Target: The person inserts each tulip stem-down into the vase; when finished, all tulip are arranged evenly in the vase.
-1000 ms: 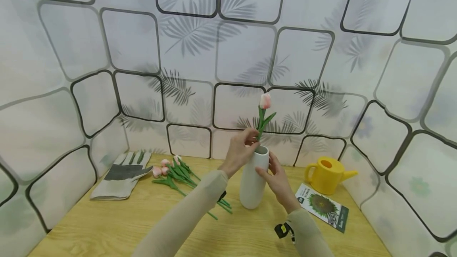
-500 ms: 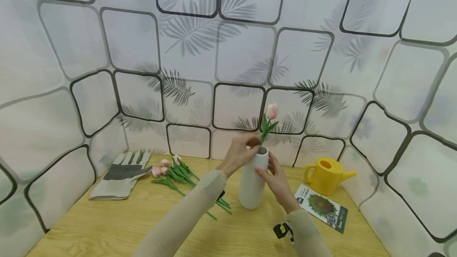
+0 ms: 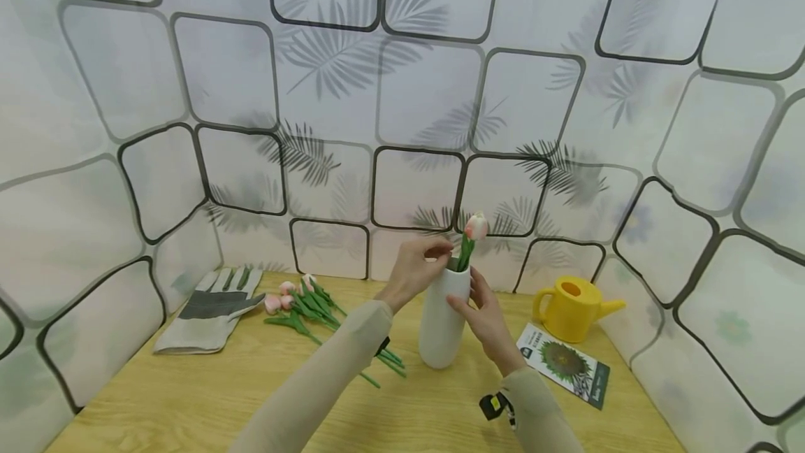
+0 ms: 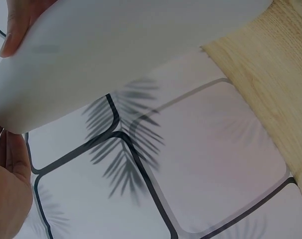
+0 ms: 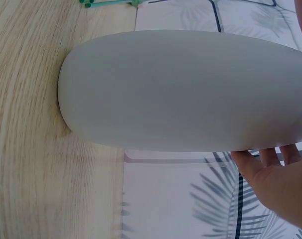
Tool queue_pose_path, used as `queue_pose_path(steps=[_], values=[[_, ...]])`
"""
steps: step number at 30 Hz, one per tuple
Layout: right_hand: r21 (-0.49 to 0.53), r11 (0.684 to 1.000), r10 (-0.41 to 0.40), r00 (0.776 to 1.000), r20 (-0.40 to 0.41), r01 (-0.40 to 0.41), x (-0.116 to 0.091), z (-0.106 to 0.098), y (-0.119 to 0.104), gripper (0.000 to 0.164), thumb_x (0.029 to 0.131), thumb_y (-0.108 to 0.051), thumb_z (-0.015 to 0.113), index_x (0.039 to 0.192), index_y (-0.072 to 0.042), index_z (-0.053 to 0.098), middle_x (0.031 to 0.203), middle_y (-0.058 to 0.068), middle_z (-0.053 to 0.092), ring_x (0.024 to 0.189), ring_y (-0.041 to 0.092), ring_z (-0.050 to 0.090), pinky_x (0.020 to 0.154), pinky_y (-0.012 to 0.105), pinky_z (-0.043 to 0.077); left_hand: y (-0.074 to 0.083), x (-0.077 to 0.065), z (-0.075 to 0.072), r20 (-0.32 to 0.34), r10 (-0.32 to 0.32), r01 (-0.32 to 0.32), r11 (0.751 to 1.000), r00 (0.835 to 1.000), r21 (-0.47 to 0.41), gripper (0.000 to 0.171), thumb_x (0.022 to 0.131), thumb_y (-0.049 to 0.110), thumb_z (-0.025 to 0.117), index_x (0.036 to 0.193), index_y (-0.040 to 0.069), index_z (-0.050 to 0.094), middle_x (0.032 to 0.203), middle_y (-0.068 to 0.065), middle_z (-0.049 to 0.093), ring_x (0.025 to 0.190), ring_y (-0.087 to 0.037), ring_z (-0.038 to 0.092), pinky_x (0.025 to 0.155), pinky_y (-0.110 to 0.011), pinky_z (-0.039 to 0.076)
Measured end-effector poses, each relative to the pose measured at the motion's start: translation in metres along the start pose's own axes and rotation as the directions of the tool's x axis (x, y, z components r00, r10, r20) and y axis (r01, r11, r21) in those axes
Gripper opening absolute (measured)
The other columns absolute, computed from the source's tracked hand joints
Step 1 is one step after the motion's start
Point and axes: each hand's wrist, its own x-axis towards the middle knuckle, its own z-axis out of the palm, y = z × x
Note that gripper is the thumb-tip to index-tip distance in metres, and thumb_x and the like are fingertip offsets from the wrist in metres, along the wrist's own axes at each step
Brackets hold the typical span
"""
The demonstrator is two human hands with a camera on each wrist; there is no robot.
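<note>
A tall white vase point(image 3: 442, 324) stands upright on the table. One pale pink tulip point(image 3: 476, 227) rises from its mouth, leaves at the rim and lower stem hidden inside. My left hand point(image 3: 417, 268) is at the left of the mouth, its loosely bent fingers beside the tulip's leaves, with no stem visible between them. In the left wrist view, that hand point(image 4: 11, 194) has its fingertips right at the vase's top end. My right hand point(image 3: 489, 320) grips the vase's upper right side, thumb in front; in the right wrist view its fingers point(image 5: 248, 164) curl around the wall.
Several more pink tulips point(image 3: 308, 303) lie in a bunch left of the vase. Gardening gloves point(image 3: 204, 313) rest at far left. To the right are a yellow watering can point(image 3: 571, 310) and a seed packet point(image 3: 564, 364). A patterned curtain point(image 3: 333, 187) borders the table point(image 3: 189, 404).
The tulip has dropped lower into the vase, its bloom now just above the rim. My left hand came down with it, then drew slightly left of the stem. The right hand keeps its grip.
</note>
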Motion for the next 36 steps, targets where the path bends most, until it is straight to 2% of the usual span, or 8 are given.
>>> queue_pose_path(steps=[9,13,18,24,30,36], values=[[0.0,1.0,0.012,1.0,-0.02,-0.012,-0.001,0.003,0.0,0.078,0.093,-0.029,0.07,0.156,-0.024,0.024,0.157,0.011,0.033,0.142,0.037,0.034,0.115,0.061,0.03,-0.007,-0.006,-0.012,-0.033,-0.013,0.011,0.999,0.999,-0.042,0.02,0.09,0.004,0.068,0.109,0.005,0.072,0.103,-0.012,0.075,0.09,-0.021,0.072,0.079,-0.024,0.059],[-0.005,1.0,0.008,1.0,-0.012,-0.008,-0.002,0.005,0.0,0.079,0.093,-0.029,0.07,0.156,-0.022,0.023,0.157,0.013,0.032,0.143,0.038,0.034,0.115,0.061,0.03,-0.013,-0.016,-0.023,-0.049,-0.065,0.063,0.997,0.997,-0.046,0.02,0.091,0.008,0.069,0.11,0.008,0.072,0.1,-0.009,0.075,0.085,-0.019,0.072,0.073,-0.024,0.058],[-0.009,1.0,0.002,1.0,-0.019,-0.003,-0.002,0.004,-0.003,0.077,0.094,-0.024,0.068,0.156,-0.02,0.023,0.156,0.016,0.032,0.142,0.039,0.034,0.115,0.062,0.029,-0.029,-0.033,-0.034,-0.04,-0.15,0.143,0.98,0.988,-0.141,0.016,0.092,0.009,0.069,0.107,0.008,0.072,0.091,-0.013,0.075,0.076,-0.029,0.072,0.066,-0.028,0.059],[0.0,1.0,0.003,1.0,-0.005,-0.003,0.0,0.003,-0.005,0.078,0.093,-0.025,0.07,0.156,-0.021,0.024,0.158,0.014,0.032,0.143,0.037,0.034,0.117,0.06,0.028,-0.057,-0.06,-0.055,-0.047,-0.256,0.24,0.946,0.965,-0.219,0.015,0.095,0.011,0.065,0.108,0.005,0.071,0.089,-0.022,0.072,0.075,-0.039,0.07,0.065,-0.031,0.06],[-0.016,1.0,0.014,1.0,-0.008,-0.014,0.0,0.002,-0.006,0.079,0.093,-0.028,0.07,0.156,-0.022,0.023,0.158,0.014,0.032,0.142,0.036,0.035,0.116,0.06,0.029,-0.08,-0.086,-0.077,-0.06,-0.346,0.324,0.918,0.936,-0.23,0.015,0.096,0.018,0.066,0.105,0.008,0.071,0.086,-0.02,0.072,0.07,-0.025,0.07,0.061,-0.028,0.058],[-0.013,0.999,0.039,0.999,-0.005,-0.039,0.001,0.001,-0.003,0.081,0.094,-0.026,0.069,0.158,-0.021,0.019,0.159,0.014,0.028,0.144,0.036,0.032,0.117,0.059,0.027,-0.096,-0.107,-0.095,-0.095,-0.396,0.361,0.895,0.913,-0.263,0.017,0.096,0.017,0.065,0.107,0.005,0.07,0.089,-0.026,0.07,0.069,-0.02,0.069,0.061,-0.031,0.058]])
